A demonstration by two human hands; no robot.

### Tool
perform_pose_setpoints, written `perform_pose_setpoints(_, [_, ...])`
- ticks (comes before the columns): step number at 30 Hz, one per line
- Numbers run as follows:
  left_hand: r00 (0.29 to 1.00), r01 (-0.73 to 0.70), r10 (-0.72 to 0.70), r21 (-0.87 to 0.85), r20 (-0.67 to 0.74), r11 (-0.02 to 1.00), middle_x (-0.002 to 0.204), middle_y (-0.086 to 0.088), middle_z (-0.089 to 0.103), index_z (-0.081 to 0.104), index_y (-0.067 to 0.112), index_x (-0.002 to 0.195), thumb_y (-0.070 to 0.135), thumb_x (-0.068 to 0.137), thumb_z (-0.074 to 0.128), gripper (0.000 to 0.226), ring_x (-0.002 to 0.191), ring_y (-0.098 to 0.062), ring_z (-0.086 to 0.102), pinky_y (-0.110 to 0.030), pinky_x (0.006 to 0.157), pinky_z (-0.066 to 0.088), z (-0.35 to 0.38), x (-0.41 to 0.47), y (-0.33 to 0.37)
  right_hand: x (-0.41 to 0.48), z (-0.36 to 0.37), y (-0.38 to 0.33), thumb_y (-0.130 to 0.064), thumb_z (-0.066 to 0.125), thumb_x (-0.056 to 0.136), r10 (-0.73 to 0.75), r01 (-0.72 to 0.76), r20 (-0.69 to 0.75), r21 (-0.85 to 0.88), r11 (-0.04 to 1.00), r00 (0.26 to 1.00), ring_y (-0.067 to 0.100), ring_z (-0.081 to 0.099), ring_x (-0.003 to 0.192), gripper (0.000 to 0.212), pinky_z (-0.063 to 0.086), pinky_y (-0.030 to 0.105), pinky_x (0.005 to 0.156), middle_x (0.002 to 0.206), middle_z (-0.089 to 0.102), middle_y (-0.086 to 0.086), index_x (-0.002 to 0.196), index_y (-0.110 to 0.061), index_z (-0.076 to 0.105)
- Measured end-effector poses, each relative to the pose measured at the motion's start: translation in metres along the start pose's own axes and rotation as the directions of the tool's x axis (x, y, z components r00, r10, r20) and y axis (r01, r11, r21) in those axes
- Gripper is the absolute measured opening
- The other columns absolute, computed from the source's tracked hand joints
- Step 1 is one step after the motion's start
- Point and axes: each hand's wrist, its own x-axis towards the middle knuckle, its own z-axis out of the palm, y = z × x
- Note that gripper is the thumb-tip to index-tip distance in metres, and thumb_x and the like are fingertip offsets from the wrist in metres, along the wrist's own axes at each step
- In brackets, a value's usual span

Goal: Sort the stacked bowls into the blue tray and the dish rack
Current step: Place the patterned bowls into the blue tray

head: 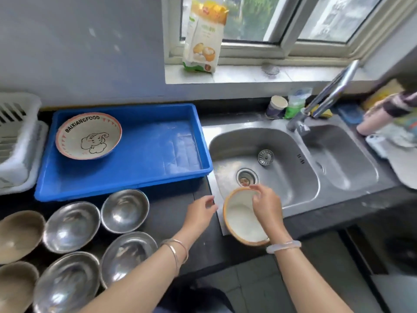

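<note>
Orange-rimmed bowl point(242, 220) in right hand point(267, 207), beside left hand point(199, 214).

A home kitchen, plainly: double steel sink point(293, 168) with swivel tap point(327, 96) set into a dark counter point(171, 218) under a window point(282, 19). Flour bag point(203, 35) on the sill, sponges by the tap, steel bowls point(94, 233) crowding the counter's front left corner.

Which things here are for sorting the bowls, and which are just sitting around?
For the job: blue tray, elephant bowl in it, dish rack, orange-rimmed bowl in the right hand, four steel bowls, two brown bowls.

Just sitting around: flour bag, paper cup, faucet, sink strainer.
</note>
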Motion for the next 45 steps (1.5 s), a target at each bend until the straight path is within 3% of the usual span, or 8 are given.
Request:
perform_pose_setpoints(8, [0.993,0.073,-0.062,-0.102,0.102,0.992,0.122,-0.001,0.061,0.049,0.027,0.133,0.027,0.096,0.046,0.038,0.106,-0.017,0.057,-0.035,0.096,0.049,0.043,-0.005,0.000,-0.022,-0.014,0.066,-0.006,0.045,0.092,0.208,-0.208,0.018,0.063,0.976,0.978,0.020,0.054,0.085,0.036,0.040,0.025,0.070,0.106,0.068,0.005,0.123,-0.018,0.059])
perform_pose_setpoints(12, [0.988,0.134,-0.115,-0.210,0.100,0.969,0.116,0.002,0.062,0.048,0.028,0.134,0.026,0.096,0.044,0.038,0.108,-0.022,0.059,-0.045,0.096,0.050,0.048,-0.006,0.002,-0.024,-0.015,0.071,-0.007,0.045,0.092,0.179,-0.181,0.028,0.092,0.979,0.983,0.008,0.055,0.069,0.030,0.035,0.014,0.051,0.080,0.060,-0.007,0.112,-0.017,0.064])
perform_pose_setpoints(18, [0.992,0.125,-0.115,-0.217,0.059,0.968,0.120,0.000,0.060,0.049,0.024,0.133,0.024,0.097,0.043,0.037,0.106,-0.019,0.057,-0.033,0.090,0.050,0.033,-0.004,0.007,-0.023,-0.021,0.057,-0.006,0.051,0.087,0.129,-0.133,0.038,0.138,0.981,0.991,0.019,0.062,0.078,0.033,0.042,0.019,0.055,0.078,0.064,-0.004,0.112,-0.018,0.068])
perform_pose_setpoints(22, [0.989,0.142,-0.151,-0.300,-0.006,0.943,0.114,-0.003,0.063,0.055,0.020,0.125,0.023,0.096,0.045,0.031,0.103,-0.020,0.060,-0.036,0.090,0.053,-0.007,0.000,0.012,-0.011,-0.024,0.020,-0.009,0.057,0.078,0.094,-0.100,0.042,0.211,0.972,0.995,0.009,0.064,0.063,0.035,0.049,0.013,0.050,0.073,0.065,-0.008,0.109,-0.020,0.071])
perform_pose_setpoints(28, [0.971,0.046,-0.156,-0.504,-0.179,0.863,0.086,-0.010,0.058,0.056,0.014,0.083,0.019,0.092,0.053,0.012,0.069,-0.017,0.056,-0.026,0.065,0.050,-0.086,0.003,0.005,0.010,0.001,-0.056,-0.004,0.060,0.074,0.014,-0.067,0.127,0.419,0.906,0.992,0.008,0.065,0.051,0.028,0.060,0.031,0.052,0.070,0.069,-0.007,0.097,-0.015,0.073])
perform_pose_setpoints(32, [0.935,-0.018,-0.187,-0.566,-0.302,0.824,0.093,-0.007,0.062,0.055,0.012,0.079,0.025,0.093,0.054,0.019,0.082,-0.022,0.060,-0.017,0.058,0.053,-0.139,0.007,-0.006,0.024,0.031,-0.113,-0.003,0.059,0.076,-0.038,-0.070,0.213,0.480,0.875,0.976,0.012,0.066,0.057,0.026,0.058,0.027,0.051,0.076,0.070,0.003,0.097,-0.014,0.072])
perform_pose_setpoints(37, [0.868,-0.122,-0.229,-0.636,-0.442,0.762,0.101,-0.008,0.062,0.059,0.014,0.084,0.025,0.092,0.055,0.014,0.090,-0.019,0.058,-0.032,0.086,0.051,-0.202,0.016,-0.027,0.041,0.072,-0.189,-0.004,0.061,0.080,-0.129,-0.033,0.278,0.512,0.858,0.952,0.006,0.067,0.049,0.021,0.056,0.020,0.049,0.074,0.069,0.000,0.092,-0.020,0.067])
perform_pose_setpoints(45, [0.778,-0.259,-0.290,-0.706,-0.557,0.659,0.089,-0.005,0.062,0.062,0.014,0.089,0.018,0.093,0.053,0.011,0.082,-0.015,0.058,-0.033,0.086,0.049,-0.280,0.041,-0.061,0.070,0.147,-0.290,-0.003,0.059,0.083,-0.206,-0.012,0.367,0.512,0.859,0.907,0.006,0.065,0.045,0.024,0.052,0.016,0.046,0.082,0.070,0.009,0.104,-0.009,0.066])
